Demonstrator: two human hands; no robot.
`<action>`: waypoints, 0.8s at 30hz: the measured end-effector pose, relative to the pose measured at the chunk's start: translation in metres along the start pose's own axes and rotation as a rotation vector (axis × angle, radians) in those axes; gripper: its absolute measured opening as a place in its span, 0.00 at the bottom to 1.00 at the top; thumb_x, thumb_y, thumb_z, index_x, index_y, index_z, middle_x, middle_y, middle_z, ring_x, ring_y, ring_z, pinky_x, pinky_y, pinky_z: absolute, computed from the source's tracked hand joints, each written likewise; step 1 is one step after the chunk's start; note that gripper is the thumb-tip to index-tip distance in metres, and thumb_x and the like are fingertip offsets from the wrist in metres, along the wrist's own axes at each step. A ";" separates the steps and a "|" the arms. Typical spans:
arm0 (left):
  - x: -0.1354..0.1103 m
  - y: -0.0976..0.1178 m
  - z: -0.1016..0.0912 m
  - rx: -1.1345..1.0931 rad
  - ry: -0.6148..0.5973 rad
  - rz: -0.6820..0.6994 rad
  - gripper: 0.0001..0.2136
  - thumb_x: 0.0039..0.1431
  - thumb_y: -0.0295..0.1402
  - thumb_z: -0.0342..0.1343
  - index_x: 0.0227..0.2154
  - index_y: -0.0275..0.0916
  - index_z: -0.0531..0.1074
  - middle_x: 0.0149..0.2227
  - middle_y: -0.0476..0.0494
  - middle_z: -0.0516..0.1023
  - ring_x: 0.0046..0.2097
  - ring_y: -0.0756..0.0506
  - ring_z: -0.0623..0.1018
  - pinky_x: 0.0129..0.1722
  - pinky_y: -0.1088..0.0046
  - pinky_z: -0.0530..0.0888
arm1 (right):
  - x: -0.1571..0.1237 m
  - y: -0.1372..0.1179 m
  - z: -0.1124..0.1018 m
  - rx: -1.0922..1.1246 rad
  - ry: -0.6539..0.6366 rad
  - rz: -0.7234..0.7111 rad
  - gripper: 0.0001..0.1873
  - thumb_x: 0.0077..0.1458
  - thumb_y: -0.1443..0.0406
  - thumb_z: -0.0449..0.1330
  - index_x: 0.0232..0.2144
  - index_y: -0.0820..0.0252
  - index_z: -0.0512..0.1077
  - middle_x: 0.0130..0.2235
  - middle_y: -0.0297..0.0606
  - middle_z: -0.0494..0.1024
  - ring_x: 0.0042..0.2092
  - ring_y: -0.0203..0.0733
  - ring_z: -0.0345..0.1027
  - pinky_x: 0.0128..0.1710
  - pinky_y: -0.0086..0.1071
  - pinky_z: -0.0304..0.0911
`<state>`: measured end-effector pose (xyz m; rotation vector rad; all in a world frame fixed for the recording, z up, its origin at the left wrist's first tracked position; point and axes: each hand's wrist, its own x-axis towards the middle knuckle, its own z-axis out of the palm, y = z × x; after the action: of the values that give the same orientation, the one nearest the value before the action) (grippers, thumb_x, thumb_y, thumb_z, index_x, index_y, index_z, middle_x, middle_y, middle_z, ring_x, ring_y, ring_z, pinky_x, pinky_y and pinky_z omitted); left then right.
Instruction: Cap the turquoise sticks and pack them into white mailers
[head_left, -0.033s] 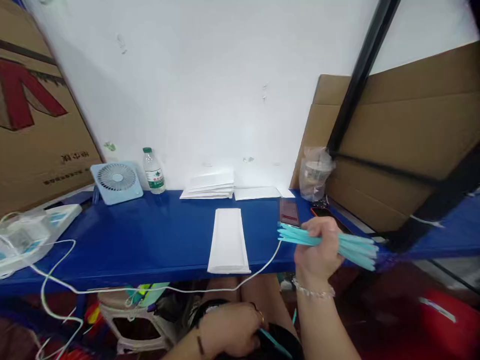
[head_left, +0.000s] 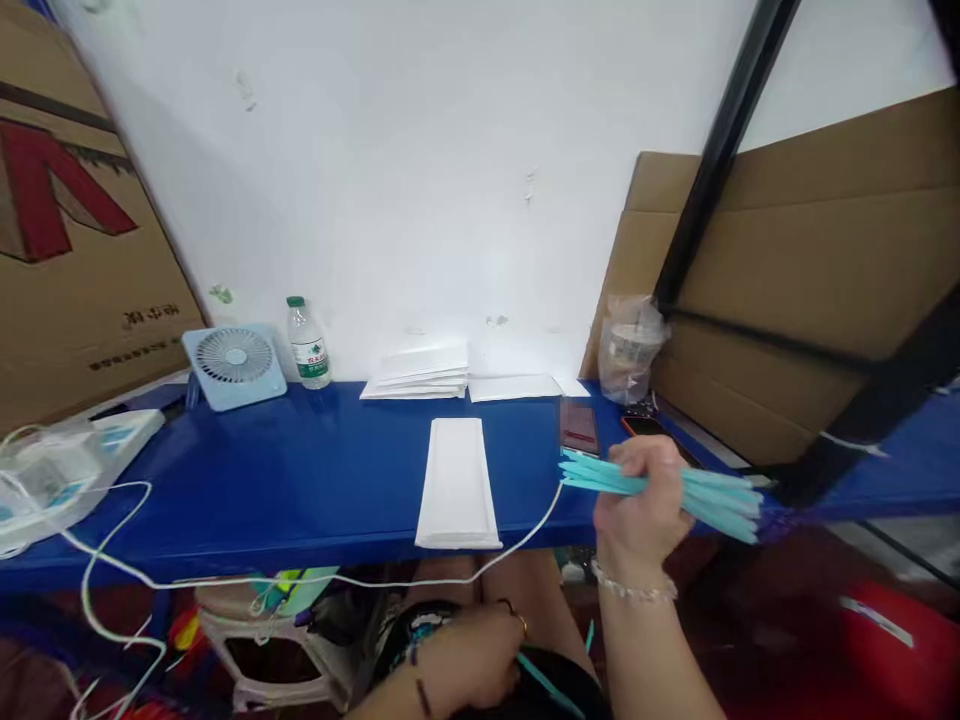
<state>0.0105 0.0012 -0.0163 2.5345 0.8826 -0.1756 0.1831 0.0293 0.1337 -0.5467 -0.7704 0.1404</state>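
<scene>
My right hand (head_left: 641, 510) is raised over the front edge of the blue table (head_left: 262, 480), closed around a bundle of thin turquoise strips (head_left: 716, 495). Their ends stick out on both sides of the fist; what the strips are made for I cannot tell. Low down over my lap, my left hand (head_left: 484, 655) is closed on the end of a single turquoise strip (head_left: 551, 685), its fingers partly hidden. Another short turquoise piece (head_left: 589, 636) shows beside my leg. On the table between the hands and the wall lies a flat white paper packet (head_left: 457, 485).
Against the wall are stacked white packets (head_left: 420, 370), a water bottle (head_left: 308, 345) and a small fan (head_left: 235, 365). A white cable (head_left: 360, 581) droops across the table's front edge from a power strip (head_left: 112, 450). Two phones (head_left: 578, 427) and a bagged cup (head_left: 631, 345) stand right.
Both hands have shifted very slightly to the right, each with its turquoise strips. Everything on the table stays the same.
</scene>
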 end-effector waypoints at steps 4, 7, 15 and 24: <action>0.040 -0.012 0.047 -0.038 -0.077 -0.014 0.12 0.49 0.33 0.55 0.38 0.38 0.70 0.41 0.40 0.73 0.39 0.43 0.74 0.34 0.71 0.69 | 0.005 -0.006 -0.014 0.060 -0.136 0.148 0.18 0.56 0.64 0.53 0.16 0.61 0.59 0.24 0.31 0.62 0.27 0.35 0.63 0.30 0.32 0.60; 0.048 -0.026 0.063 -0.159 -0.034 0.004 0.09 0.49 0.34 0.57 0.34 0.40 0.71 0.38 0.46 0.74 0.38 0.45 0.73 0.33 0.74 0.67 | 0.007 -0.005 -0.029 0.078 -0.269 0.312 0.16 0.58 0.61 0.53 0.20 0.61 0.62 0.25 0.32 0.65 0.22 0.31 0.60 0.22 0.29 0.56; 0.048 -0.035 0.078 -0.459 0.060 0.071 0.13 0.44 0.30 0.60 0.35 0.43 0.70 0.33 0.53 0.70 0.31 0.52 0.67 0.27 0.79 0.59 | -0.006 0.005 -0.066 -0.057 -0.367 0.584 0.11 0.56 0.60 0.57 0.26 0.61 0.65 0.15 0.25 0.56 0.17 0.27 0.48 0.16 0.24 0.43; 0.060 -0.038 0.083 -0.343 0.060 0.123 0.10 0.46 0.36 0.59 0.34 0.43 0.71 0.27 0.53 0.69 0.28 0.51 0.67 0.25 0.78 0.58 | -0.009 0.000 -0.066 -0.088 -0.461 0.631 0.13 0.57 0.60 0.56 0.25 0.61 0.65 0.16 0.26 0.56 0.18 0.28 0.48 0.17 0.25 0.44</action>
<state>0.0370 0.0236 -0.1205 2.2718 0.7066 0.0848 0.2220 -0.0015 0.0894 -0.8442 -1.0315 0.8415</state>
